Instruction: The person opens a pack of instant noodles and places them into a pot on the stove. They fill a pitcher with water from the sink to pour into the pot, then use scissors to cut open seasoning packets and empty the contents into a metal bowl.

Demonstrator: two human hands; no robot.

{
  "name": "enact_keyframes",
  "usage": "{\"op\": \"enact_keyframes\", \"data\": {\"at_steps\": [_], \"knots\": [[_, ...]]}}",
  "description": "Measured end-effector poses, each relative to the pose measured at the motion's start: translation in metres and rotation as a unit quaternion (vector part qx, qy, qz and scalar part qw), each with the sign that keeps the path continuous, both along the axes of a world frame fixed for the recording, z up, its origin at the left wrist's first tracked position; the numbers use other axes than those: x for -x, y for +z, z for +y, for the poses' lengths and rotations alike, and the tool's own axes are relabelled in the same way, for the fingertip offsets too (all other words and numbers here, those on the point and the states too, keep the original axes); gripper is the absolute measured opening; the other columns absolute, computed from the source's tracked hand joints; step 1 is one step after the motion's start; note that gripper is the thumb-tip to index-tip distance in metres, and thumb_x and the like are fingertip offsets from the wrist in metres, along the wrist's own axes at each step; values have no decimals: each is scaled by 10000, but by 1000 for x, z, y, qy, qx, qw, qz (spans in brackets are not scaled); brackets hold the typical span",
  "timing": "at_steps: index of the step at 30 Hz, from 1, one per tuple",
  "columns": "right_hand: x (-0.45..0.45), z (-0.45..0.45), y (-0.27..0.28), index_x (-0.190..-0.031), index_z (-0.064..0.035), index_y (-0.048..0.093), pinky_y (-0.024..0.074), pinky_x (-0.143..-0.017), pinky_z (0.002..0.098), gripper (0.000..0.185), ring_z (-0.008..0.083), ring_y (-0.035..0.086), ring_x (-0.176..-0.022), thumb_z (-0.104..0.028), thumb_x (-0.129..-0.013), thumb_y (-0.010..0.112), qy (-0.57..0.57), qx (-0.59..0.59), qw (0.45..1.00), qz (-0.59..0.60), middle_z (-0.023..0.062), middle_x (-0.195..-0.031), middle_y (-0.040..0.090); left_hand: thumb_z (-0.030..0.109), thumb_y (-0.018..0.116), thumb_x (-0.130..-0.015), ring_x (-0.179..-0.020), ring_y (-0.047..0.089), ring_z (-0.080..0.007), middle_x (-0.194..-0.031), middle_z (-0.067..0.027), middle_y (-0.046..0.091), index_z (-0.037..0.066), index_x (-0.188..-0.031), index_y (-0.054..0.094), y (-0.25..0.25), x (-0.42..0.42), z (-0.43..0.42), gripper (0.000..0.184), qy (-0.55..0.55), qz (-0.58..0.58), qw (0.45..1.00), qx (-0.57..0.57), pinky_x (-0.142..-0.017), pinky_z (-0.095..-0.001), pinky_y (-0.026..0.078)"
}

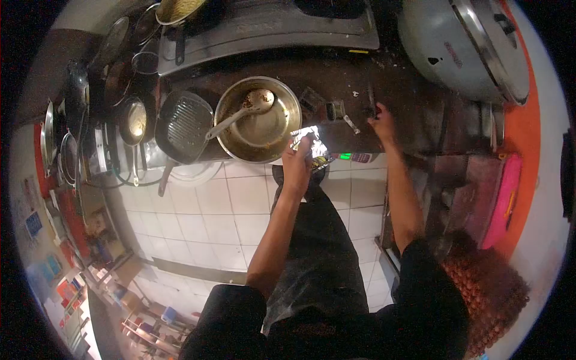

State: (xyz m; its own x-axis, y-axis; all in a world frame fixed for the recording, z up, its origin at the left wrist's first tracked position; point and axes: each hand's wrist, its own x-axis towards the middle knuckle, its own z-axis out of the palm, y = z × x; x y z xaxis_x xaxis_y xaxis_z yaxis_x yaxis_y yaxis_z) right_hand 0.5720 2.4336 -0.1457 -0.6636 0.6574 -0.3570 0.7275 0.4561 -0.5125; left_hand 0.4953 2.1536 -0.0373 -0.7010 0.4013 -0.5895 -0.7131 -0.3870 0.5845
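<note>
My left hand (297,167) is closed on a shiny silver foil packet (313,139), held just right of a steel pan at the counter's front edge. Inside that round steel pan (258,135) rests a spoon (260,101), browned with food residue, its handle over the left rim. To the right, my right hand (384,125) has its fingers closed at a thin, dark, knife-like tool (371,95), which is hard to make out against the dark counter. Between the hands lie a small dark packet (335,110) and a torn whitish strip (351,124).
A square grill pan (184,123) sits left of the steel pan. Behind them runs a stove (270,30), with another pan (179,11) at its left. A big lidded pot (450,48) stands back right. Several pans and lids hang at far left. Red netting (486,294) is at lower right.
</note>
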Motion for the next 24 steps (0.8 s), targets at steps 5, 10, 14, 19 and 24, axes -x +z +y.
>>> {"op": "enact_keyframes", "data": {"at_steps": [5, 10, 14, 19, 24], "knots": [[-68, 0, 29, -1231, -143, 486, 473, -728, 333, 444, 222, 597, -899, -97, -804, 601, -270, 472, 814, 205, 68, -1022, 600, 116, 592, -878, -828, 565, -80, -948, -45, 618, 14, -1079, 545, 4, 0, -3, 231, 14, 37, 998, -48, -696, -227, 451], [-62, -76, 123, -1202, -103, 486, 454, -716, 304, 429, 123, 574, -914, -97, -811, 662, -206, 426, 847, 244, 46, -975, 624, 135, 617, -863, -711, 529, -56, -858, 4, 617, 37, -1087, 553, -2, -13, 3, 252, -95, 96, 990, 37, -628, -224, 422], [-26, -124, 160, -1153, -69, 487, 453, -750, 255, 462, 130, 572, -883, -92, -763, 734, -60, 330, 919, 206, 59, -1075, 570, 200, 600, -886, -755, 559, -82, -901, -21, 615, 34, -1086, 553, 14, -22, 19, 264, -113, 116, 986, 45, -675, -259, 459], [-27, -158, 134, -1136, -81, 518, 448, -719, 285, 535, 135, 584, -826, -222, -702, 798, -108, 220, 919, 308, 45, -944, 629, 112, 540, -913, -849, 572, -117, -1007, -68, 611, -13, -1075, 547, 26, -23, 30, 205, -3, 2, 995, -98, -740, -266, 462], [-14, -150, 172, -1111, -72, 538, 459, -746, 283, 461, 116, 587, -828, -196, -735, 775, -169, 220, 924, 265, 47, -886, 640, 91, 565, -895, -814, 577, -109, -943, -53, 626, 2, -1026, 563, 21, -18, 30, 159, -44, 103, 994, 5, -730, -267, 458]]}}
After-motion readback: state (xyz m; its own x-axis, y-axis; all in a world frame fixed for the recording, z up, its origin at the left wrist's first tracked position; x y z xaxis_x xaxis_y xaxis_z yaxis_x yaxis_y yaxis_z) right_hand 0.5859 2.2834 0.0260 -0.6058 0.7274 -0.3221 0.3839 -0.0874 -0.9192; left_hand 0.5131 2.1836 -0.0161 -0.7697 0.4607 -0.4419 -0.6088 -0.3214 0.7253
